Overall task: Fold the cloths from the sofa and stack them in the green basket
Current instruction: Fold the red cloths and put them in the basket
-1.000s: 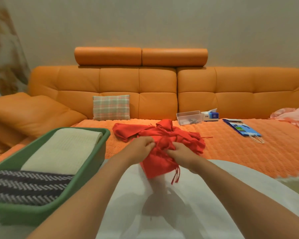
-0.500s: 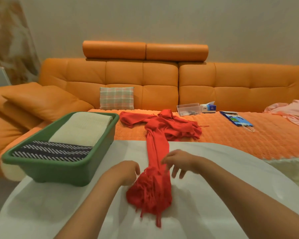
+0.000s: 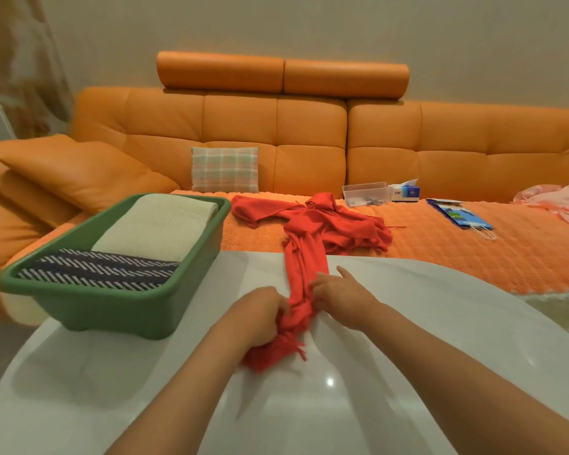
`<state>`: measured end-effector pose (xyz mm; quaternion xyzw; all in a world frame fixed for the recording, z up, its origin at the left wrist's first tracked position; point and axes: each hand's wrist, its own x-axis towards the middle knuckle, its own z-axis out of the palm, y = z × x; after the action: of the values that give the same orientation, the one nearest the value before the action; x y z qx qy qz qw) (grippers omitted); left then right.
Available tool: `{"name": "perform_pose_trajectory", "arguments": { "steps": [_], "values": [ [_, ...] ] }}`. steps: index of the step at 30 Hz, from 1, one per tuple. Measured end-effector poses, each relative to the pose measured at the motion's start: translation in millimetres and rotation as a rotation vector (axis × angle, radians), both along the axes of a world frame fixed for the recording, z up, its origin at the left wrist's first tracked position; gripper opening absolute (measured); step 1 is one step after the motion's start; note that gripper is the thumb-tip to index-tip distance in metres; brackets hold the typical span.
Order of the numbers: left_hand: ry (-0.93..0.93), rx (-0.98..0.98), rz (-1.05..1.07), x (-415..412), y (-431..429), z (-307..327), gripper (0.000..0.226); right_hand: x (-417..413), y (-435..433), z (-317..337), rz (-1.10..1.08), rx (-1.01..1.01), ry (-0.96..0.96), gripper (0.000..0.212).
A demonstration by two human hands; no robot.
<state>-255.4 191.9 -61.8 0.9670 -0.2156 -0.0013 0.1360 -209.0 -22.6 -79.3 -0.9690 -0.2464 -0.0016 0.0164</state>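
Left hand [image 3: 263, 315] clutches the bunched near end of the red scarf [image 3: 306, 267] on the white table [image 3: 424, 323]; right hand [image 3: 340, 295] pinches its edge, forefinger straight. The scarf trails toward twelve o'clock onto the sofa [image 3: 309, 139].

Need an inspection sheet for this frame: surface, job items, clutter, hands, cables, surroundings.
Surface: white table, glossy.
Job's things: red cloth unfolded, stretched from orange sofa onto table; green basket on table's left holds folded cream cloth and striped cloth; pink cloth on sofa, far right.
Clutter: clear box, tissue box, blue bag, plaid cushion, all on sofa.
Hands: left hand grips red cloth's fringed end; right hand touches its right edge, pinch unclear.
Cables: nothing seen.
Surroundings: plain wall behind sofa.
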Motion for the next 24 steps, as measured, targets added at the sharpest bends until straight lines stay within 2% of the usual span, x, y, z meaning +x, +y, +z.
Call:
{"name": "perform_pose_trajectory", "arguments": {
  "steps": [2, 4, 5, 7, 8, 10, 12, 14, 15, 16, 18, 20, 22, 24],
  "values": [
    [-0.106, 0.14, 0.153, 0.6, 17.0, 6.0, 0.032, -10.7, 1.1, 2.4, -0.078, 0.16, 0.026, 0.015],
    [-0.134, 0.298, 0.256, -1.6, 27.7, 8.9, 0.032, -23.7, 1.4, 6.5, -0.185, 0.31, 0.052, 0.014],
    [-0.152, 0.369, 0.28, -3.6, 29.9, 9.3, 0.034, -31.1, 2.3, 8.5, -0.216, 0.322, 0.064, 0.015],
    [-0.197, 0.436, 0.268, -8.6, 29.2, 9.6, 0.037, -45.4, 3.9, 11.1, -0.211, 0.198, 0.068, 0.017],
    [-0.206, 0.389, 0.224, -11.4, 26.5, 9.6, 0.041, -53.4, 5.9, 12.6, -0.19, 0.117, 0.077, 0.018],
    [-0.139, 0.161, 0.069, -17.9, 16.6, 12.1, 0.05, -67.3, 9.6, 16.9, -0.135, 0.067, 0.185, 0.019],
    [0.079, -0.038, -0.072, -27.5, 3.8, 12.8, 0.049, -81.2, 14.5, 23.9, -0.088, 0.106, 0.427, 0.019],
    [0.275, -0.046, -0.119, -32.8, -3.5, 7.0, 0.04, -90.3, 16.0, 33.4, -0.107, 0.17, 0.623, 0.021],
    [0.315, -0.01, -0.114, -33.8, -4.2, 3.2, 0.037, -91.0, 14.8, 35.8, -0.134, 0.231, 0.645, 0.023],
    [0.312, 0.032, -0.1, -33.7, -3.8, -0.7, 0.034, -88.5, 12.2, 34.8, -0.161, 0.307, 0.59, 0.022],
    [0.243, 0.067, -0.037, -31.0, -2.1, -2.7, 0.036, -75.5, -1.0, 27.3, -0.223, 0.372, 0.256, 0.016],
    [0.167, 0.154, 0.064, -28.8, 0.3, 1.1, 0.041, -65.0, -15.6, 16.5, -0.183, 0.275, -0.036, 0.031],
    [0.115, 0.269, 0.113, -25.4, 5.1, 2.0, 0.032, -59.4, -22.6, 8.7, -0.038, 0.17, -0.025, 0.055],
    [0.163, 0.269, 0.126, -21.9, 10.6, 1.5, 0.028, -59.1, -20.1, 6.4, -0.022, 0.103, 0.135, 0.067]
  ]
}}
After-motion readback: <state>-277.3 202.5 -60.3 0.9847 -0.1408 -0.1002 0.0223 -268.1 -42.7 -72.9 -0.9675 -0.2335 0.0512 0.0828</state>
